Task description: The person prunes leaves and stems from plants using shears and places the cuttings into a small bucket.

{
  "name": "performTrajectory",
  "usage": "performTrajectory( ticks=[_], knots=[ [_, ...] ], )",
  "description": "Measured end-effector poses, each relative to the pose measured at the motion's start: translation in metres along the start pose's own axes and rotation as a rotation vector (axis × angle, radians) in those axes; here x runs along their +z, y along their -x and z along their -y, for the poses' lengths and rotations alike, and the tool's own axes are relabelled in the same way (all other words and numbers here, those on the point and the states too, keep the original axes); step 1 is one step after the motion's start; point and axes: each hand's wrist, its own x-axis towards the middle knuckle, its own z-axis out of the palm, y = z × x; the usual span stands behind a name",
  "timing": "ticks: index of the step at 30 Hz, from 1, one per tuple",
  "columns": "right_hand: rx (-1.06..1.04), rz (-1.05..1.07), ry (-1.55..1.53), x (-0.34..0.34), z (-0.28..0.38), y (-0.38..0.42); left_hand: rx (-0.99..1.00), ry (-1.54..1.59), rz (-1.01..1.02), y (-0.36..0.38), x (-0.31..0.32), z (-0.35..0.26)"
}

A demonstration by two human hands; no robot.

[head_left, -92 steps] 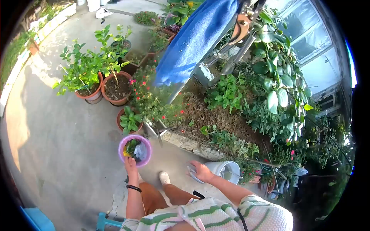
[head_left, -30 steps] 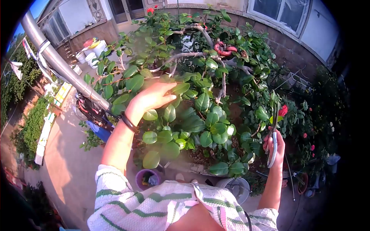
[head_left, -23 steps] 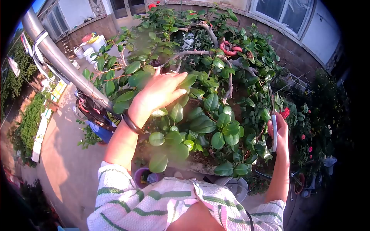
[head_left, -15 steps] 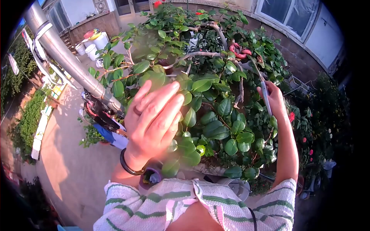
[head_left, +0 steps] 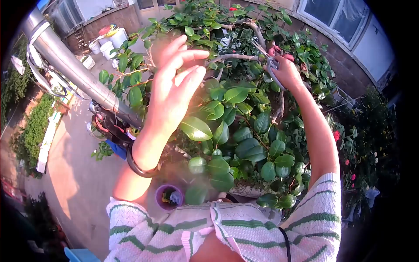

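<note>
A leafy camellia-like shrub [head_left: 251, 148] with glossy green leaves fills the middle of the head view. My left hand [head_left: 176, 74] is raised in front of its left side, fingers apart and holding nothing; a dark bracelet [head_left: 139, 163] circles the wrist. Farther right, my right hand [head_left: 286, 72] is closed around silver pruning shears [head_left: 271, 70]. Their narrow blades point up and left, close to a bare grey branch [head_left: 238, 56]. Just beyond that hand, a red looped piece [head_left: 275, 50] sits on the branches, partly covered by my fingers.
A thick metal pole [head_left: 78, 65] slants down from the upper left toward the shrub. Below my left forearm stands a purple pot [head_left: 169, 197]. White buckets [head_left: 107, 49] stand by the wall behind. Red flowers [head_left: 336, 135] grow at the right.
My right hand has moved up and left with the shears, to the red piece and branches. My left hand has risen, turned, and spread its fingers. The view has shifted slightly.
</note>
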Motion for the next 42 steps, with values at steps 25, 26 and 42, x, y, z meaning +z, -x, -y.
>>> performTrajectory(
  ticks=[25,26,42],
  knots=[
    [0.129,-0.062,-0.159,-0.003,-0.073,0.022,-0.551,0.272,0.227,-0.369,0.141,0.238],
    [0.139,-0.063,-0.148,0.001,-0.075,0.016,-0.543,0.311,0.271,-0.377,0.144,0.261],
    [-0.018,-0.126,0.152,0.023,-0.032,-0.070,-0.398,0.256,-0.176,-0.325,0.112,0.311]
  ],
)
